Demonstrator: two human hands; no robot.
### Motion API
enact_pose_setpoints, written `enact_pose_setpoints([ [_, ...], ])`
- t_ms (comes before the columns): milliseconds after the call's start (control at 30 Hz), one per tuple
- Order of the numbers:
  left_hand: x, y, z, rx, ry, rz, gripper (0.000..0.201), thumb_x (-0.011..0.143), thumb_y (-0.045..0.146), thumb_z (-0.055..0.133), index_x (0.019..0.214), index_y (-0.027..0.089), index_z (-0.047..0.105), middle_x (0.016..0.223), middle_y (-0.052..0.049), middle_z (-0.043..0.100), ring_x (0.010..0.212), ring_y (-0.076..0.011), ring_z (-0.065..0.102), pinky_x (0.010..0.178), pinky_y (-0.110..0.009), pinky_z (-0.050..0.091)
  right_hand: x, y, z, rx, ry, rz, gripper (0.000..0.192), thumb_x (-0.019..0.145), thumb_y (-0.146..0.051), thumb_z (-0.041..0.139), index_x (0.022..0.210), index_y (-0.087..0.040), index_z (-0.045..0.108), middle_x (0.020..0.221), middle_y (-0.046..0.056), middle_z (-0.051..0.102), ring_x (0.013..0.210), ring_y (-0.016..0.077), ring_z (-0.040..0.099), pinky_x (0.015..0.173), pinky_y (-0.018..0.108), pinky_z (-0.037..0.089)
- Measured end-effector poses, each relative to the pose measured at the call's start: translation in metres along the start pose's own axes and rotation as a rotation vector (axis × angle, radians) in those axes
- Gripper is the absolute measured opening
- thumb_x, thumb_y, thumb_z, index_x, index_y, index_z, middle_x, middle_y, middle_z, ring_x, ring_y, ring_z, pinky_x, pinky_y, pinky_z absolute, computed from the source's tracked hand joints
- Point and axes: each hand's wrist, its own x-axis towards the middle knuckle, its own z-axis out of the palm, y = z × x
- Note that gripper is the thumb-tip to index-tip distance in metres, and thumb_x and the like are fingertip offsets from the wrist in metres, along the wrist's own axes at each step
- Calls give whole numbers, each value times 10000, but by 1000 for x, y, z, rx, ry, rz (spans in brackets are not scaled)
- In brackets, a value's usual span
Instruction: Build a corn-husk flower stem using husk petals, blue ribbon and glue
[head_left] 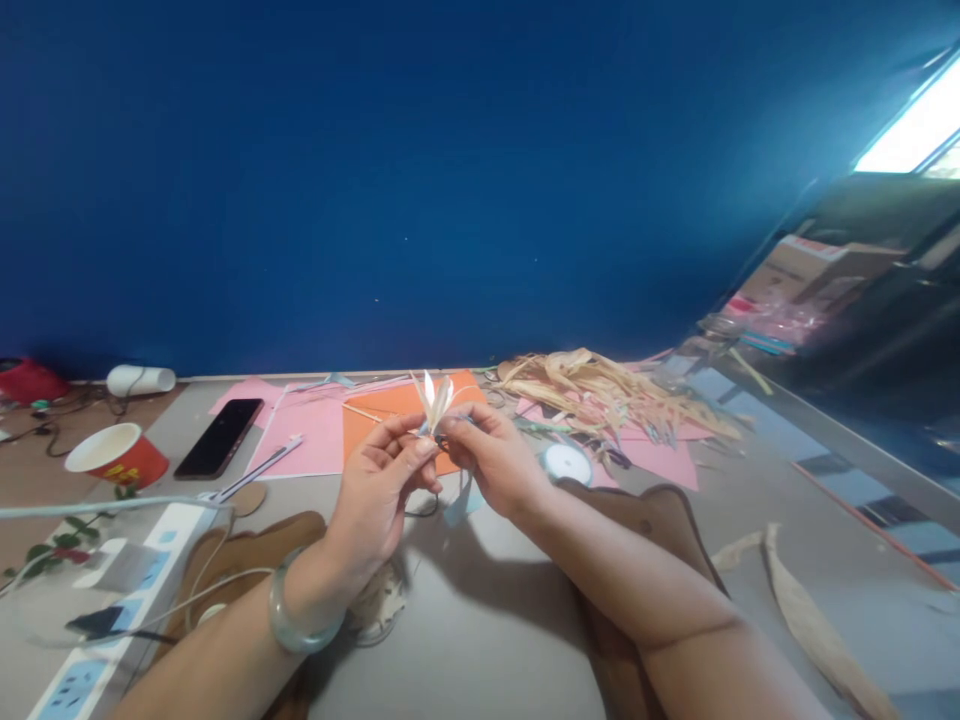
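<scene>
My left hand (379,495) and my right hand (491,460) meet above the grey table (480,620), both pinching a small pale bundle of dried leaf strips (436,398) that fans upward from my fingertips. A pale blue ribbon (459,500) hangs down from the bundle between my hands. A translucent bangle (296,625) sits on my left wrist. Behind my hands lies an orange paper sheet (390,402).
A heap of dried husk strips (600,390) lies at the back right on pink paper (664,460). A white ribbon spool (568,463), black phone (219,437), red paper cup (118,455), power strip (112,600) and loose husks (814,625) surround the hands.
</scene>
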Motion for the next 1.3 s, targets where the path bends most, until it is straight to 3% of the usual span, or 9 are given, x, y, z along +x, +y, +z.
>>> enact_pose_setpoints([
  [233, 2, -2, -2, 10, 22, 6, 321, 641, 225, 859, 909, 141, 703, 649, 6, 674, 502, -78, 573, 516, -208, 524, -3, 2, 4, 76, -45, 67, 263, 675, -368, 799, 662, -182, 613, 524, -47, 547, 486, 78, 447, 500, 237, 321],
  [467, 4, -4, -7, 31, -34, 47, 177, 696, 237, 823, 825, 146, 742, 628, -4, 671, 525, -94, 587, 552, -228, 515, -4, 2, 3, 100, -81, 55, 245, 700, -366, 805, 685, -186, 641, 554, -44, 568, 496, 85, 471, 515, 251, 349],
  [733, 4, -3, -7, 49, -9, 42, 208, 688, 231, 823, 864, 148, 752, 657, -18, 694, 535, -101, 597, 558, -235, 515, -5, 0, 2, 60, -73, 24, 233, 690, -347, 815, 683, -179, 653, 568, -40, 578, 515, 82, 486, 532, 248, 342],
  [967, -2, 1, -3, 18, 40, 27, 181, 639, 224, 858, 759, 157, 739, 580, 12, 652, 501, -83, 574, 523, -204, 511, -4, -1, 2, 76, -92, -15, 232, 649, -307, 847, 685, -186, 652, 625, -29, 616, 539, 81, 480, 550, 252, 349],
  [1300, 0, 1, -2, 23, 12, -5, 202, 639, 237, 861, 776, 149, 742, 508, 37, 572, 425, -42, 454, 384, -142, 337, -4, -4, 2, 42, -93, -34, 256, 662, -311, 840, 674, -182, 619, 610, -35, 607, 527, 80, 479, 546, 255, 342],
])
